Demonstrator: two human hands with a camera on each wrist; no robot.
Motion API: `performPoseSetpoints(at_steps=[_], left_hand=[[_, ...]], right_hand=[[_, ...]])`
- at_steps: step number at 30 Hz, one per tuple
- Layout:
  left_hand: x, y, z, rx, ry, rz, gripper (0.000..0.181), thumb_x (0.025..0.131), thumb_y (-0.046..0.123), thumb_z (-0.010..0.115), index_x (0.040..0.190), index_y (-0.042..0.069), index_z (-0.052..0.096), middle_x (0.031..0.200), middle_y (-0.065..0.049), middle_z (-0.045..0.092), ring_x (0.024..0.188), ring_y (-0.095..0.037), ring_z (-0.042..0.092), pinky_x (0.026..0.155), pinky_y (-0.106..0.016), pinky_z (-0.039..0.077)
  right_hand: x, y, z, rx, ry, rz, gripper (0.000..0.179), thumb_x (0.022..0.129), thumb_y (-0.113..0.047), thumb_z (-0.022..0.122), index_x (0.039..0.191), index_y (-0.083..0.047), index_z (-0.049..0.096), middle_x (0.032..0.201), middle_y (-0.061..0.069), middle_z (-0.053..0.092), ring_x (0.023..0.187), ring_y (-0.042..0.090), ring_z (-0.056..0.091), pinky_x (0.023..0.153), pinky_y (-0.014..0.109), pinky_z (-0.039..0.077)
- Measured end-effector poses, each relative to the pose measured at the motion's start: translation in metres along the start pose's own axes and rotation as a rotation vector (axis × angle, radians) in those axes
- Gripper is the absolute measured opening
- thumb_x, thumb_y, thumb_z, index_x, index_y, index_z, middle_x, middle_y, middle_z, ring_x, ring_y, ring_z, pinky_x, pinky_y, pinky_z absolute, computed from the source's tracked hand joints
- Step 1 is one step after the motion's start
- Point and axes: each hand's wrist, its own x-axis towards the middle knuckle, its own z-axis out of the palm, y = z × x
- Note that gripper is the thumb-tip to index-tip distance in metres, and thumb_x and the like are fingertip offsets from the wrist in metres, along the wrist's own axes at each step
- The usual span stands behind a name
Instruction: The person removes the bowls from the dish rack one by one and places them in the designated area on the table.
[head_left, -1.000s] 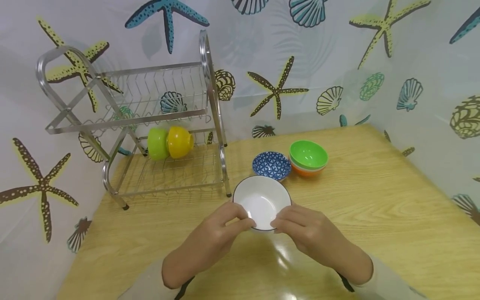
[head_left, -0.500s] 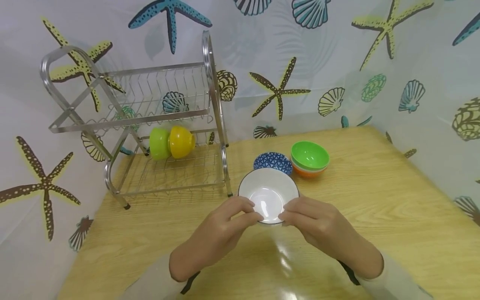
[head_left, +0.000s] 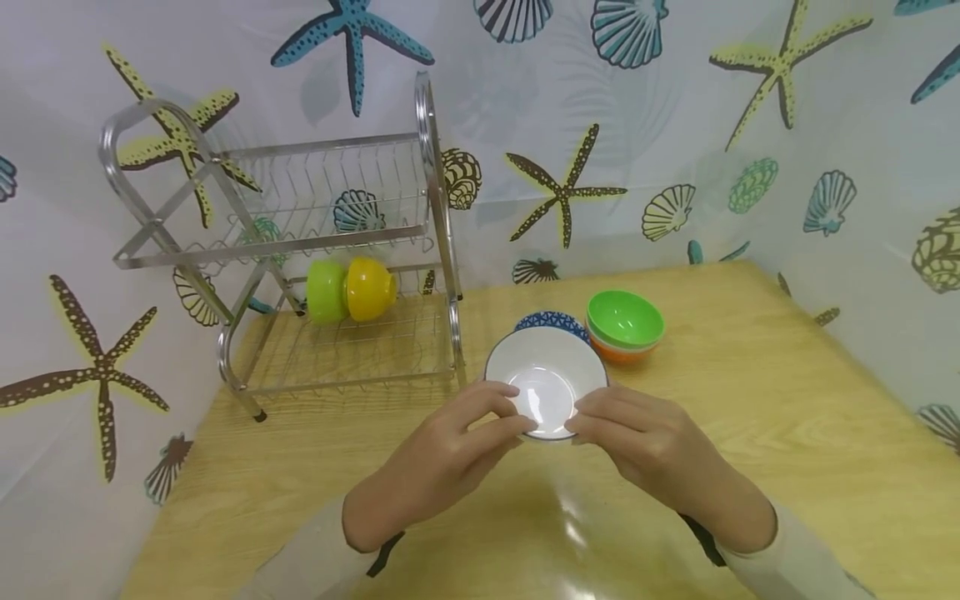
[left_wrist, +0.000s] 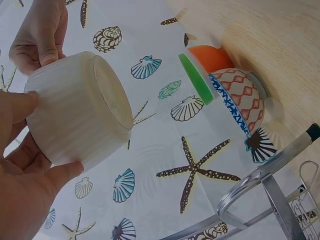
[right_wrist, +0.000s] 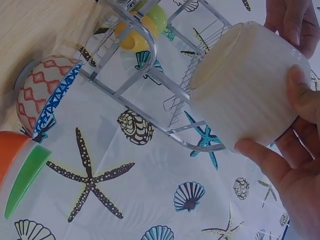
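Note:
A white bowl (head_left: 546, 375) with a thin dark rim is held up in the air, its inside tilted toward the head camera. My left hand (head_left: 457, 450) pinches its near rim on the left, and my right hand (head_left: 645, 442) pinches the same rim on the right. Both thumbs lie inside the bowl. In the left wrist view the ribbed outside of the bowl (left_wrist: 75, 110) shows, with its foot ring facing away from the hands. Behind it in the head view, a blue-patterned bowl (head_left: 553, 318) is partly hidden.
A two-tier metal dish rack (head_left: 352, 385) stands at the left, with a light green bowl (head_left: 325, 292) and a yellow bowl (head_left: 370, 289) on edge in its lower tier. Right of the patterned bowl, a green bowl (head_left: 624, 318) sits stacked on an orange bowl (head_left: 622, 355).
Both hands have moved the white bowl slightly up and to the right, so it covers more of the blue-patterned bowl. The head view has shifted a little.

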Motion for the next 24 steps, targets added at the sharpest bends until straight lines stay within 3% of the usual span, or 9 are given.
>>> performPoseSetpoints(at_steps=[4, 8, 11, 15, 19, 24], left_hand=[[0.001, -0.001, -0.001, -0.003, -0.036, -0.016, 0.026, 0.088, 0.01, 0.069, 0.114, 0.01, 0.067, 0.112, -0.005, 0.061, 0.122, -0.022, 0.052, 0.106, -0.029, 0.042], [-0.001, -0.003, -0.001, 0.01, -0.059, -0.025, 0.036, 0.091, 0.015, 0.067, 0.126, 0.01, 0.062, 0.131, -0.008, 0.057, 0.133, -0.026, 0.044, 0.109, -0.033, 0.039], [-0.005, -0.005, 0.001, 0.005, -0.035, -0.035, 0.041, 0.095, 0.02, 0.061, 0.134, 0.008, 0.055, 0.143, -0.011, 0.048, 0.138, -0.03, 0.037, 0.109, -0.035, 0.038], [-0.009, -0.015, 0.001, -0.012, 0.055, -0.061, 0.043, 0.101, 0.025, 0.049, 0.138, 0.002, 0.049, 0.146, -0.017, 0.042, 0.139, -0.034, 0.033, 0.109, -0.039, 0.038], [-0.014, -0.031, -0.004, -0.03, 0.124, -0.152, 0.043, 0.101, 0.022, 0.051, 0.138, 0.001, 0.048, 0.146, -0.016, 0.041, 0.139, -0.034, 0.032, 0.111, -0.043, 0.034], [-0.026, -0.055, -0.009, -0.107, 0.146, -0.347, 0.046, 0.095, 0.008, 0.058, 0.14, 0.004, 0.047, 0.15, -0.01, 0.039, 0.14, -0.03, 0.032, 0.112, -0.043, 0.033]], right_hand=[[-0.001, 0.001, 0.0, -0.011, 0.0, 0.001, 0.031, 0.101, -0.019, 0.049, 0.086, -0.007, 0.073, 0.088, 0.004, 0.069, 0.081, 0.018, 0.065, 0.083, 0.029, 0.056], [-0.005, 0.003, 0.0, -0.018, 0.002, 0.016, 0.031, 0.101, -0.021, 0.049, 0.087, -0.007, 0.073, 0.088, 0.005, 0.069, 0.08, 0.019, 0.065, 0.084, 0.029, 0.056], [-0.01, 0.005, -0.002, -0.04, 0.021, 0.031, 0.032, 0.101, -0.023, 0.049, 0.085, -0.008, 0.073, 0.087, 0.005, 0.07, 0.078, 0.02, 0.065, 0.084, 0.028, 0.055], [-0.017, 0.009, -0.008, -0.067, 0.048, 0.056, 0.035, 0.101, -0.024, 0.049, 0.081, -0.009, 0.072, 0.086, 0.005, 0.07, 0.077, 0.021, 0.066, 0.086, 0.023, 0.054], [-0.024, 0.016, -0.014, -0.088, 0.073, 0.089, 0.035, 0.1, -0.026, 0.051, 0.08, -0.007, 0.073, 0.085, 0.005, 0.07, 0.076, 0.023, 0.066, 0.087, 0.018, 0.052], [-0.033, 0.024, -0.023, -0.127, 0.109, 0.147, 0.037, 0.098, -0.031, 0.053, 0.081, -0.005, 0.074, 0.082, 0.005, 0.07, 0.076, 0.021, 0.066, 0.089, 0.013, 0.048]])
